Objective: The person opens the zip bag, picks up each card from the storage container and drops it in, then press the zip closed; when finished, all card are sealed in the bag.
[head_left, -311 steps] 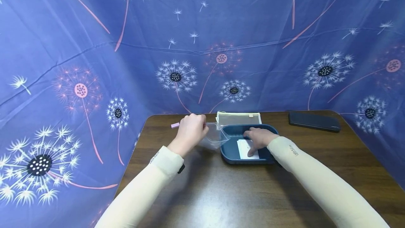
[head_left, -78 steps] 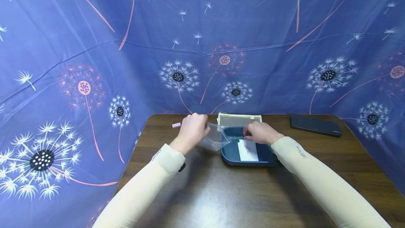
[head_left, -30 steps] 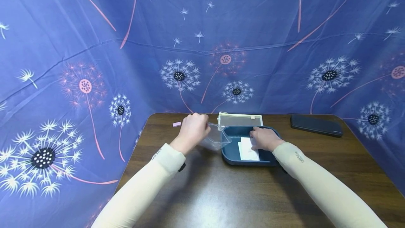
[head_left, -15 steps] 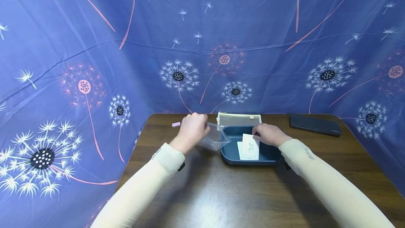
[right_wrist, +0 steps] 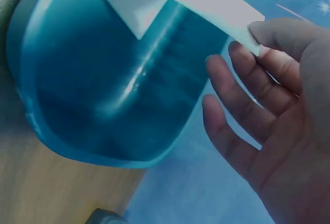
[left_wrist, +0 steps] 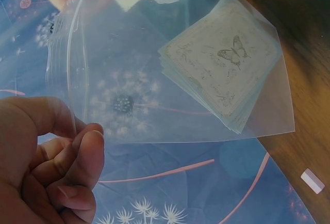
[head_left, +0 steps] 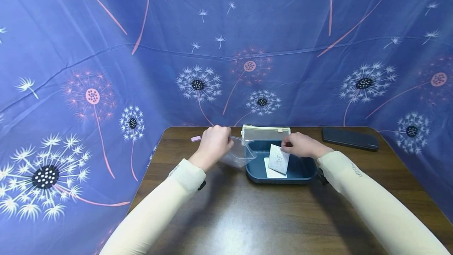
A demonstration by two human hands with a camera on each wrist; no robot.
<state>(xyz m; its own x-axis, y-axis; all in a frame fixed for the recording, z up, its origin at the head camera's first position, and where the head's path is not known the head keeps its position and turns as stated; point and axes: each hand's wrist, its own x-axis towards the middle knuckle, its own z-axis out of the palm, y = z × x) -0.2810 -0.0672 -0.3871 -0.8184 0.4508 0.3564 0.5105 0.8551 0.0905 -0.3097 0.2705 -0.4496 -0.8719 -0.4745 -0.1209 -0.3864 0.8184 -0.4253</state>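
Note:
My left hand point(head_left: 213, 145) pinches a clear zip bag point(left_wrist: 124, 53) near its zip-strip edge. Inside the bag, a stack of square cards point(left_wrist: 221, 64) shows a butterfly print on top, as the left wrist view reveals. With thumb and forefinger my right hand point(head_left: 303, 146) pinches one corner of a white printed square card point(head_left: 278, 159), tilted up over a dark blue tray point(head_left: 302, 170). Another white card point(head_left: 269, 172) lies flat on the tray's bottom, partly behind the raised one. The right hand's other fingers are loosely bent, seen in the right wrist view.
Behind the tray lies a see-through pouch point(head_left: 263, 133) with a pale yellow zip. A dark flat case point(head_left: 350, 138) rests at the back right of the wooden table point(head_left: 283, 215). A small pink block point(head_left: 196, 139) sits left of the bag. Blue patterned cloth point(head_left: 226, 30) hangs behind.
My right hand, which was down at the cards in the tray, now raises one card by its corner, tilting it up and uncovering more of the other. The left hand stays with the bag.

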